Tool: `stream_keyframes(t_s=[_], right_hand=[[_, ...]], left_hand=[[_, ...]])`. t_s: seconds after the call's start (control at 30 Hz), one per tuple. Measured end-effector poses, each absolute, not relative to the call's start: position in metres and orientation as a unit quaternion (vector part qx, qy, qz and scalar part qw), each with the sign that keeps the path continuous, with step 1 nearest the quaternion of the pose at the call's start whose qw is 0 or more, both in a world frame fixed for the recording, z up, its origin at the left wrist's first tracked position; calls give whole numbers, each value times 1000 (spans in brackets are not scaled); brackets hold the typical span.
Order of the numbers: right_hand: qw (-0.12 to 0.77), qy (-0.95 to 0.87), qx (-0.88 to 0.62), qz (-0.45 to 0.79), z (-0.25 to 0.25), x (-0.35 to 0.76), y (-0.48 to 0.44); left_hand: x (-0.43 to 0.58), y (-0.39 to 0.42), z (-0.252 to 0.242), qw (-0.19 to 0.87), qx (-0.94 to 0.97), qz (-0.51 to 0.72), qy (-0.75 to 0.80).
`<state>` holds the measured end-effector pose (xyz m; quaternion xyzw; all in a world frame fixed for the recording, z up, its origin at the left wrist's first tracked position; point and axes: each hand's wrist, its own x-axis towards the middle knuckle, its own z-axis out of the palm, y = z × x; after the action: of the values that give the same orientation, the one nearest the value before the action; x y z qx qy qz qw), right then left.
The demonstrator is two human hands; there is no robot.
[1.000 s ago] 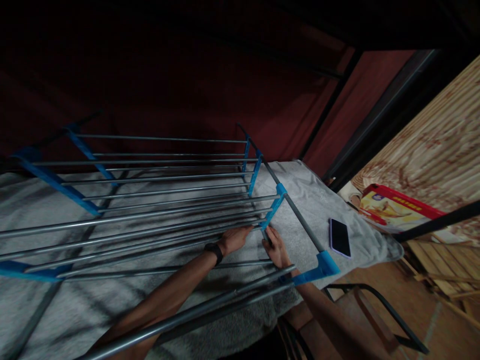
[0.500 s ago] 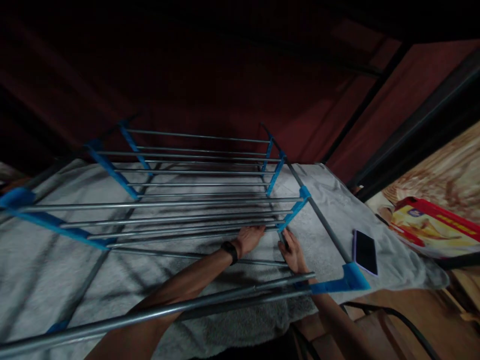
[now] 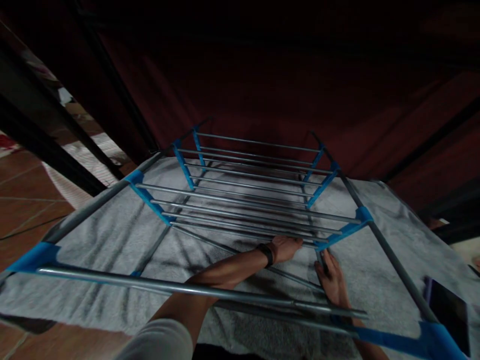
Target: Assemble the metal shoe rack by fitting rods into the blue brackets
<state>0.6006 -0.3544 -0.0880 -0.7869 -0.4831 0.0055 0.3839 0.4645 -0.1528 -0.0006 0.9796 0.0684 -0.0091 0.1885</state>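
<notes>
A rack of grey metal tubes with blue plastic brackets lies on its side. My left hand, with a black band on the wrist, reaches in under the front tube. Its fingers are closed round a tube beside the lower end of a blue bracket. Just right of it, my right hand grips a dark upright pole below that same bracket. Across my forearms runs a front tube, whose right end sits free of the near blue bracket. Parts of the fingers are hidden.
A grey fleece blanket lies under the rack. A phone with a purple edge rests on it at the right. Behind hangs a dark red curtain. At the left are dark posts and a tiled floor.
The view has swung to the left, so the rack and both hands appear further right. Both hands keep to the same bracket corner. The red and yellow box has left the view.
</notes>
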Motion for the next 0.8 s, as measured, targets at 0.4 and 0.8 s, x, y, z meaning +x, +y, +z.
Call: stream_keyframes(t_s=[0.4, 0.8], right_hand=[[409, -476, -779, 6, -73, 590, -347], [368, -468, -803, 5, -63, 587, -342]], left_hand=[[462, -156, 11, 171, 981, -24, 87], [457, -145, 10, 149, 983, -34, 99]])
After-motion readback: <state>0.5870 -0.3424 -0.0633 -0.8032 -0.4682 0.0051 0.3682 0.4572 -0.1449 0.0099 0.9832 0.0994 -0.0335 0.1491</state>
